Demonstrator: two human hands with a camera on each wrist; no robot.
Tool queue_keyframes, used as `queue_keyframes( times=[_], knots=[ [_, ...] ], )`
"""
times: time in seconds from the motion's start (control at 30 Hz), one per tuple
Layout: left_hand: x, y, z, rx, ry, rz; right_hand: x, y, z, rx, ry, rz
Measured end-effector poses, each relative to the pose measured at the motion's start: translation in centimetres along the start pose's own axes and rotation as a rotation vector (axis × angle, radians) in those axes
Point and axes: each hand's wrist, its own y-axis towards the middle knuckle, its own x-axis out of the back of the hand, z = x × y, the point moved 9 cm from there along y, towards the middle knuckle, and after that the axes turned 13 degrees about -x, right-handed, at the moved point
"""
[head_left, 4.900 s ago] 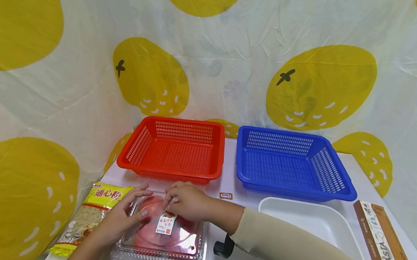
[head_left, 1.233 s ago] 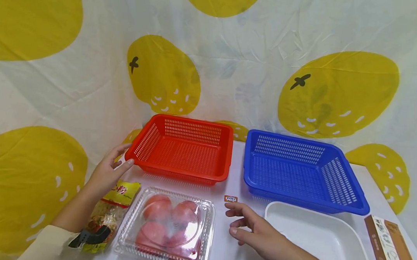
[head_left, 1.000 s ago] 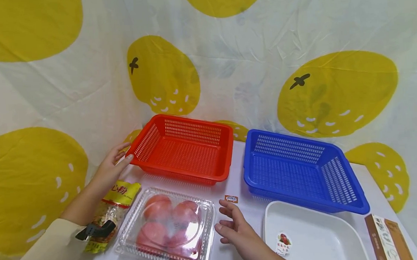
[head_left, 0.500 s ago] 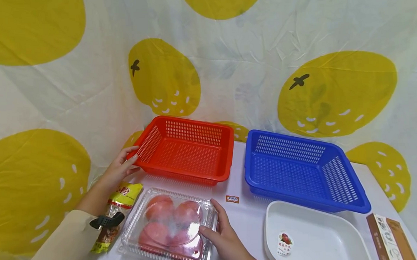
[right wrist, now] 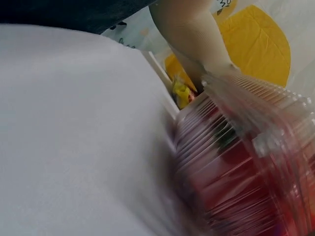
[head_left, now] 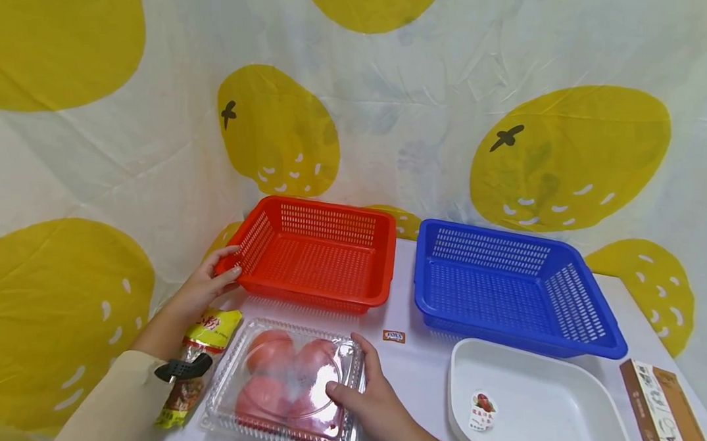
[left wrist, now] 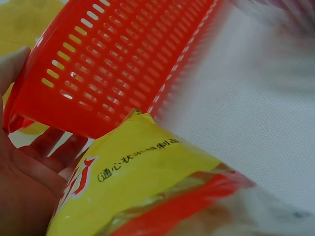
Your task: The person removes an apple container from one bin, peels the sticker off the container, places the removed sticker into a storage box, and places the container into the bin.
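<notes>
My left hand (head_left: 212, 279) grips the left front corner of the red basket (head_left: 315, 300), thumb at the rim and fingers under it in the left wrist view. Nearer me, a clear plastic clamshell box (head_left: 342, 372) holds several round red fruits (head_left: 270, 352) under its closed lid. My right hand (head_left: 376, 400) holds that box by its right side, thumb on the lid and a finger along the edge. Below my left wrist lies a yellow-topped pasta bag (head_left: 213, 328), partly hidden by the forearm. The right wrist view shows the box (right wrist: 236, 162) blurred.
A blue basket (head_left: 519, 345) stands at the back right. In front of it is a white tub (head_left: 551, 396) with a fruit sticker (head_left: 482, 410) inside. A brown pasta box (head_left: 663, 401) lies at the far right, and a small orange label (head_left: 393, 336) lies mid-table.
The fruit sticker has gone from the box lid into the white tub. My left hand has moved to the red basket's corner; my right hand has come left from the tub onto the box.
</notes>
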Motion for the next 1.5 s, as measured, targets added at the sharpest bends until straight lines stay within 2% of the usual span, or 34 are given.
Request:
queue_keyframes(
  times=[0.1,0.2,0.33,0.47,0.8,0.97,1.3,1.5],
  knots=[
    [0.1,0.1,-0.1,0.001,-0.006,0.001,-0.1,-0.2,0.7,0.014,-0.032,-0.008],
    [0.2,0.1,-0.2,-0.001,-0.028,0.000,-0.3,-0.5,1.3,0.014,-0.002,0.005],
    [0.3,0.0,-0.1,0.005,-0.035,-0.005,-0.7,-0.6,1.2,-0.037,0.138,0.046],
    [0.4,0.0,-0.1,0.006,-0.029,-0.002,-0.8,-0.6,0.8,-0.080,0.231,0.057],
    [0.3,-0.2,-0.2,0.002,-0.048,0.000,0.6,-0.5,2.0,-0.104,0.263,0.053],
    [0.4,-0.3,-0.1,0.024,-0.026,0.002,1.9,-0.7,4.0,-0.117,0.229,0.034],
    [0.4,0.0,-0.4,0.038,-0.008,0.007,5.2,-1.0,9.6,-0.116,0.198,-0.018],
    [0.1,0.4,-0.7,0.044,-0.015,0.024,7.0,-0.6,12.7,-0.128,0.186,0.029]
  ],
)
